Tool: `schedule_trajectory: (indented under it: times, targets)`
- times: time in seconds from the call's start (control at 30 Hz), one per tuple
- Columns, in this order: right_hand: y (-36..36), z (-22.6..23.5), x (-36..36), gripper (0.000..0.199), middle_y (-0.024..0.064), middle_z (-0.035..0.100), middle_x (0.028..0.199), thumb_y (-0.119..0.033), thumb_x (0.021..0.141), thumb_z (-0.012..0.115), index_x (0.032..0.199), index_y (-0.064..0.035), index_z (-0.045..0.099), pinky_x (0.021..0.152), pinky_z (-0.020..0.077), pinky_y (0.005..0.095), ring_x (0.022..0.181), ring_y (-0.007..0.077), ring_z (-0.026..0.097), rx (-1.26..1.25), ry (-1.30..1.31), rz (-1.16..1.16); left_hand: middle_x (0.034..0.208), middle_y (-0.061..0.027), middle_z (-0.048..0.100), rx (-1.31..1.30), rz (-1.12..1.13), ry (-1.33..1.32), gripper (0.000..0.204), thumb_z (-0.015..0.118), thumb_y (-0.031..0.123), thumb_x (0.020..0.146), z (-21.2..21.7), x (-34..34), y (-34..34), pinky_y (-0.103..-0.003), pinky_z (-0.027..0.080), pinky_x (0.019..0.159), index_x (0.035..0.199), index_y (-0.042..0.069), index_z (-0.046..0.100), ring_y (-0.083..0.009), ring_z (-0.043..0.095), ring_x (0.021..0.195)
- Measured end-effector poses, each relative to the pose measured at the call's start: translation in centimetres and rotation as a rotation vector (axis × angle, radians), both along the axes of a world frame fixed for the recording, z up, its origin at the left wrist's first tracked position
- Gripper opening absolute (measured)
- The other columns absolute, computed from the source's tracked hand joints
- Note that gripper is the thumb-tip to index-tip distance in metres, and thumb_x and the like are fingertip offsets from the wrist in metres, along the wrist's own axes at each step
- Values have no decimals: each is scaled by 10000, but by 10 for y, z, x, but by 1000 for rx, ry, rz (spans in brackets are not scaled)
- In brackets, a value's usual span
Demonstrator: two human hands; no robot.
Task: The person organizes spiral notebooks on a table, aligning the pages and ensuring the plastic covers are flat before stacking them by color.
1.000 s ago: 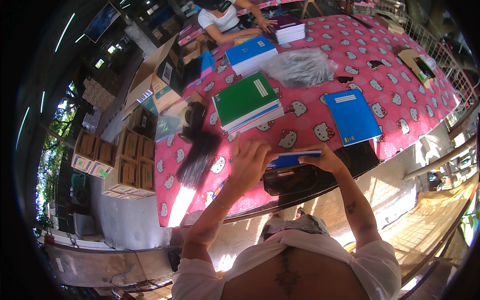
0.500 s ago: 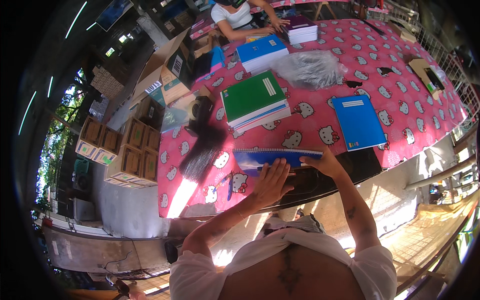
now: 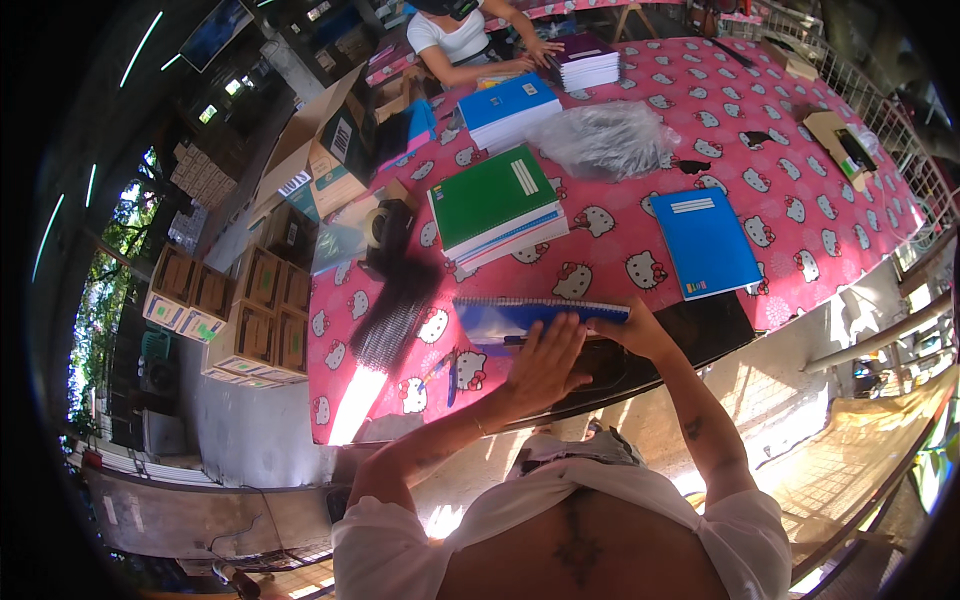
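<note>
Blue spiral-bound notebook: held on edge at the near side of the table, spiral uppermost, above a black bag or pouch lying at the table's edge. Left hand: fingers spread wide and flat against the near face of the notebook. Right hand: closed on the notebook's right end.

Table: covered in a pink cloth printed with white cartoon cats; strong sunlight falls on the near left corner. On it, going outward:
- loose blue notebook, flat, to the right of the held one, apart from it;
- stack of notebooks with a green cover on top, just beyond the held one;
- bundle of black spiral bindings, left of the stack, with a roll of tape at its far end;
- crumpled clear plastic wrap, centre;
- stack with a blue cover, further back;
- stack with a dark purple cover, at the far edge, under the hand of another person in a white top;
- small cardboard box, far right.

Surroundings: open cardboard cartons at the table's left; more cartons stacked on the concrete floor below; trees visible at far left.
</note>
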State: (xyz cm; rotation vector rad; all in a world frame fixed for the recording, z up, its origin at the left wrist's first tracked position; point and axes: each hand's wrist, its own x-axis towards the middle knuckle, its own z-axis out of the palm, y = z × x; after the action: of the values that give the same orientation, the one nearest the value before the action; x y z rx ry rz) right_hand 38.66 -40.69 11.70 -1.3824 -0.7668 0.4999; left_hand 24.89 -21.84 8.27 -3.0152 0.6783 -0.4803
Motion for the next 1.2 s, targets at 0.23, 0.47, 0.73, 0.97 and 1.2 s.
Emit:
schedule_trajectory:
  times: [0.23, 0.47, 0.73, 0.97, 1.2]
  targets:
    - [-2, -1, -1, 338, 87, 736, 1006, -51, 860, 738, 1186, 11, 676, 832, 536, 311, 932, 117, 651, -53, 69, -24, 1538, -360, 295, -69, -19, -99, 879, 501, 564, 958, 22, 26, -6, -639, 173, 1166, 1480, -114, 301, -489, 240, 1471]
    - [-6, -3, 0, 303, 94, 734, 1002, -28, 845, 718, 1142, 14, 678, 826, 535, 324, 940, 142, 669, -122, 54, -20, 1569, -322, 273, -65, 8, -81, 854, 497, 554, 967, 46, 41, -17, -614, 173, 1179, 1488, -95, 307, -456, 232, 1486]
    - [-2, -12, 2, 353, 138, 744, 1034, -59, 847, 713, 1195, -21, 665, 861, 533, 344, 966, 201, 711, 22, -214, -110, 1579, -267, 306, -39, 36, -138, 878, 495, 597, 949, 52, 41, -40, -579, 165, 1185, 1491, -76, 336, -403, 254, 1493]
    - [-25, -22, -42, 381, 161, 745, 1031, -50, 808, 765, 1174, -33, 661, 883, 547, 342, 993, 275, 728, -307, -312, -266, 1473, -335, 349, -870, 569, -524, 542, 484, 312, 1042, 36, -36, 23, -540, 340, 1095, 1399, -90, 410, -485, 392, 1334]
    - [6, -12, -138, 512, 171, 606, 1263, -58, 822, 757, 1300, -68, 574, 902, 549, 390, 1071, 343, 668, -274, -335, -518, 1436, -293, 370, -442, 892, -264, 732, 707, 235, 889, -42, -88, 104, -640, 342, 1040, 1495, 41, 343, -485, 411, 1288]
